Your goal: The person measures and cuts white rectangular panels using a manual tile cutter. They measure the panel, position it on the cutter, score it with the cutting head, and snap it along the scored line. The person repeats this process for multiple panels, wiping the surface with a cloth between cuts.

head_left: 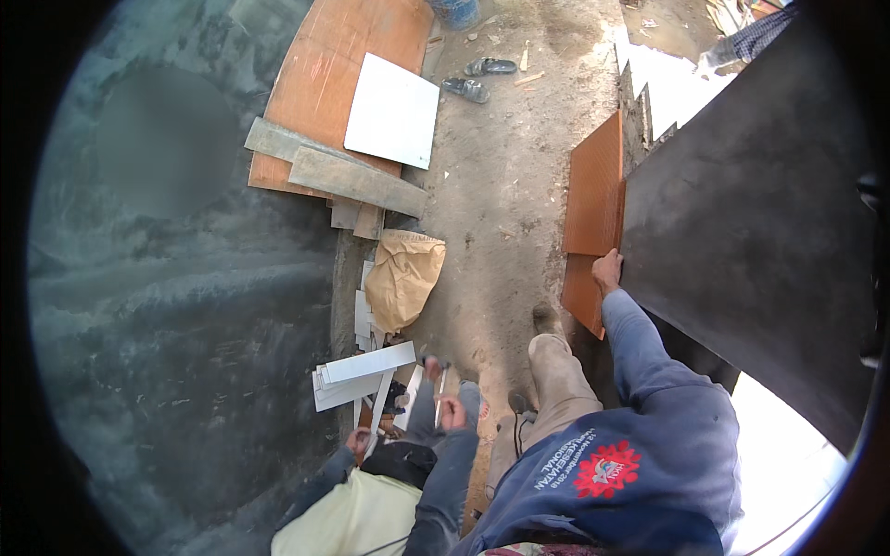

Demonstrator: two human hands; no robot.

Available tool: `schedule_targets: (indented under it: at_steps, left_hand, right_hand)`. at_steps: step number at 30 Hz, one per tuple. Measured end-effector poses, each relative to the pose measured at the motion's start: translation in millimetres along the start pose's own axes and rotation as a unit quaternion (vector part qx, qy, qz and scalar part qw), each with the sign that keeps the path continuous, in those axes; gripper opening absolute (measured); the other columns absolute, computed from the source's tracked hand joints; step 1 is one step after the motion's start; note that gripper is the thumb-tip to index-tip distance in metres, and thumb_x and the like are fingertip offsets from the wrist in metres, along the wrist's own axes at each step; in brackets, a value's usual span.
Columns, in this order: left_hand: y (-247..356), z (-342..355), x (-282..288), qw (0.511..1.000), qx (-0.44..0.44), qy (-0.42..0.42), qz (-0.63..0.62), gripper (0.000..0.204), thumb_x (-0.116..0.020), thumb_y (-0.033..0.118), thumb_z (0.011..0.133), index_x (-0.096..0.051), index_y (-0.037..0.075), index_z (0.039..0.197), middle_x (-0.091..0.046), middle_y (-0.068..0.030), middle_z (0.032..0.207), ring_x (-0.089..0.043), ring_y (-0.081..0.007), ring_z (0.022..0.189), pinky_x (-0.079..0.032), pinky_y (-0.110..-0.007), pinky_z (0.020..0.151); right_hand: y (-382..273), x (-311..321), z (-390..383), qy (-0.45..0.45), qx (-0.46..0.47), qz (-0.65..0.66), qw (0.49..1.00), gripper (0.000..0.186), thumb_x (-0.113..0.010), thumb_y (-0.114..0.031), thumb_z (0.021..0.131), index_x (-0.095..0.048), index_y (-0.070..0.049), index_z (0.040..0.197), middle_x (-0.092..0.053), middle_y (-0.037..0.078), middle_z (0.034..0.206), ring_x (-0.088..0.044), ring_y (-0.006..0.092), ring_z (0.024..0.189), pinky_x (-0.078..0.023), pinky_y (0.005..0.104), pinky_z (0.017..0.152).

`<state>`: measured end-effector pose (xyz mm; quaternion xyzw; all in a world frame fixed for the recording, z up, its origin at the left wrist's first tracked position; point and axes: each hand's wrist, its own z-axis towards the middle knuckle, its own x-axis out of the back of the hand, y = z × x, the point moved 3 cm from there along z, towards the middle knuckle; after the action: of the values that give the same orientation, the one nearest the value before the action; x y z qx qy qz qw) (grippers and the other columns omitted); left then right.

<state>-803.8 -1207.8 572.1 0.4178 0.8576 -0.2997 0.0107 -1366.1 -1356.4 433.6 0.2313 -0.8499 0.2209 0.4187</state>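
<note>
My right hand (607,271) reaches forward from a blue sleeve and grips the edge of an orange-brown tile (584,295) beside the dark wall. Its fingers are curled over the edge, partly hidden. Just beyond, another orange-brown tile (594,190) with a textured face stands on edge along the same wall. My left hand does not show.
To my left sits a co-worker in a yellow top (345,519), both hands busy near white strips (371,362). Farther off lie a brown paper sack (405,278), grey planks (357,181), a white panel (393,111), an orange-brown board (320,83) and sandals (489,67).
</note>
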Motion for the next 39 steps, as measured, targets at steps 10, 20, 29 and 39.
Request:
schedule_targets:
  at_steps: [10,20,29,39]
  left_hand:
    - [-10,-29,-2,0.967,-0.119,0.004,-0.224,0.015,-0.058,0.01,0.103,-0.07,0.003,0.109,-0.072,-0.013,0.106,-0.067,-0.0252,0.097,-0.054,-0.038,0.091]
    - [-44,-61,-1,0.329,-0.035,-0.176,-0.927,0.018,-0.056,0.012,0.103,-0.069,0.004,0.112,-0.07,-0.0123,0.116,-0.065,-0.0257,0.109,-0.05,-0.039,0.1]
    - [-12,-118,-24,-0.063,0.026,-0.264,-0.962,0.02,-0.055,0.014,0.103,-0.068,0.004,0.115,-0.069,-0.0117,0.126,-0.063,-0.0261,0.12,-0.046,-0.04,0.108]
    - [-52,-30,-183,0.148,-0.049,-0.064,-0.986,0.042,-0.046,0.037,0.111,-0.064,0.007,0.135,-0.073,-0.0174,0.119,-0.07,-0.0364,0.109,-0.053,-0.042,0.095]
  right_hand:
    - [-3,-30,0,0.116,-0.133,0.164,0.971,0.074,-0.055,-0.02,0.092,-0.029,0.004,0.157,-0.032,0.026,0.154,-0.043,0.0485,0.134,-0.037,0.0538,0.116]
    - [-25,-12,-17,0.062,-0.174,0.208,0.961,0.079,-0.057,-0.025,0.09,-0.029,0.0,0.159,-0.028,0.025,0.156,-0.035,0.0496,0.137,-0.032,0.0534,0.118]
    - [-47,4,4,0.16,-0.14,0.274,0.938,0.06,-0.066,-0.033,0.092,-0.047,0.005,0.134,-0.058,0.031,0.131,-0.055,0.0446,0.127,-0.04,0.0543,0.112]
    - [-59,54,180,-0.041,-0.134,0.223,0.965,0.07,-0.072,-0.051,0.09,-0.067,0.006,0.13,-0.069,0.03,0.127,-0.065,0.0392,0.125,-0.05,0.0474,0.105]
